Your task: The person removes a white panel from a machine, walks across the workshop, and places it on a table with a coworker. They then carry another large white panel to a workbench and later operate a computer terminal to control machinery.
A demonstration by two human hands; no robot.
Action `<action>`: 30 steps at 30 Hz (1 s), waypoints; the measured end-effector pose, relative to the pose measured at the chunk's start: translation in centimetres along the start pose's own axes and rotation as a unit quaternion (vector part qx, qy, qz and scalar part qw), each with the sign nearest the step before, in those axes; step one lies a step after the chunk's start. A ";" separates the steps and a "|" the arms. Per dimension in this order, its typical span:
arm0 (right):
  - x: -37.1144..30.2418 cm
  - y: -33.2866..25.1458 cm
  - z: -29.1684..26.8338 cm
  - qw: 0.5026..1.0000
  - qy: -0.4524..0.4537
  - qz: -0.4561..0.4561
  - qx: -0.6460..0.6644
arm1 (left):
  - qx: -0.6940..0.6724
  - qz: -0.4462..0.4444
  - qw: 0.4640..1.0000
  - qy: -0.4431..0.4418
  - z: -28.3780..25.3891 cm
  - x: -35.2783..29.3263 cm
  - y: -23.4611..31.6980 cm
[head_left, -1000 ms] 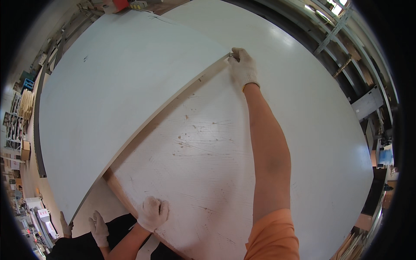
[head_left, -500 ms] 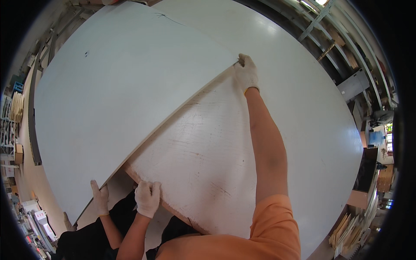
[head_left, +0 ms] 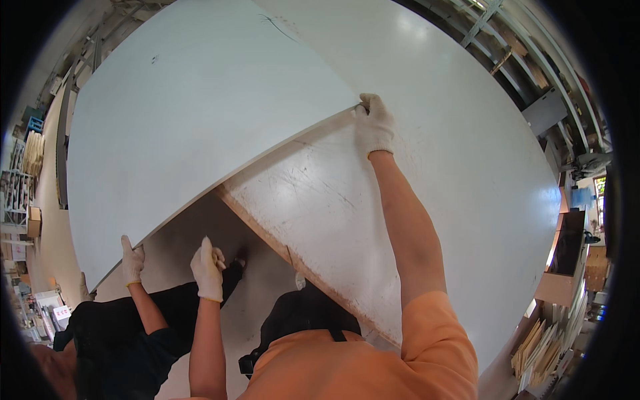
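Note:
A large pale board [head_left: 200, 113] lies slanted across a white worktop [head_left: 460, 200] with scratches and a worn brown edge. My right hand [head_left: 375, 123], in a white knitted glove, grips the board's corner, fingers bent over its edge. My left hand [head_left: 209, 270], gloved too, is raised below the board's near edge and touches nothing. One finger points up and the others bend loosely, apart from each other. At the board's left end, a co-worker's gloved hand [head_left: 133, 261] holds the near edge; another glove shows partly at the lower corner.
The co-worker in dark clothes [head_left: 127, 340] bends at the lower left, close to my left arm. Metal racks [head_left: 547, 73] stand at the upper right. Thin boards [head_left: 533, 353] lean at the lower right. More stacked sheets [head_left: 33, 153] stand far left.
The board's near edge has swung away from me, uncovering more floor and worktop edge. My left hand has risen away from the worktop's edge. My right hand still grips the corner, slightly lower in view.

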State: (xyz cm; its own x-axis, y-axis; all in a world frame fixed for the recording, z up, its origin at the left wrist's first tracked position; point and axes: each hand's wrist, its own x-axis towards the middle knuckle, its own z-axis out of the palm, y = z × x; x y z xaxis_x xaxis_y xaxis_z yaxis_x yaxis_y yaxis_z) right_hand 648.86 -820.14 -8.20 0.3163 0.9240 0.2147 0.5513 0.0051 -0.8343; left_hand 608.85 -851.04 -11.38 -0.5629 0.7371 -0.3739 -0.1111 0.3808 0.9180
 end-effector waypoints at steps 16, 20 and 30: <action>-25.1 13.3 -19.6 0.977 -0.160 -0.135 0.039 | -0.195 -0.046 0.973 0.119 4.1 8.8 -0.8; -24.7 14.7 -22.2 0.984 -0.138 -0.100 0.047 | -0.203 -0.035 0.970 0.132 3.6 9.9 -0.9; -23.1 14.5 -23.0 0.984 -0.151 -0.078 0.053 | -0.274 0.002 0.946 0.172 2.9 11.5 -0.9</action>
State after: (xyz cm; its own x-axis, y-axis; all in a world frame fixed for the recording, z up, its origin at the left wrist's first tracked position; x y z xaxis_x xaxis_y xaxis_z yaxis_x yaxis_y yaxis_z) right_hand 667.29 -850.25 -13.58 -0.0179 0.9801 0.1978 0.4864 0.1814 -0.8547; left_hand 604.83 -841.34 -16.90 -0.7872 0.4764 -0.3917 -0.4637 -0.0384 0.8852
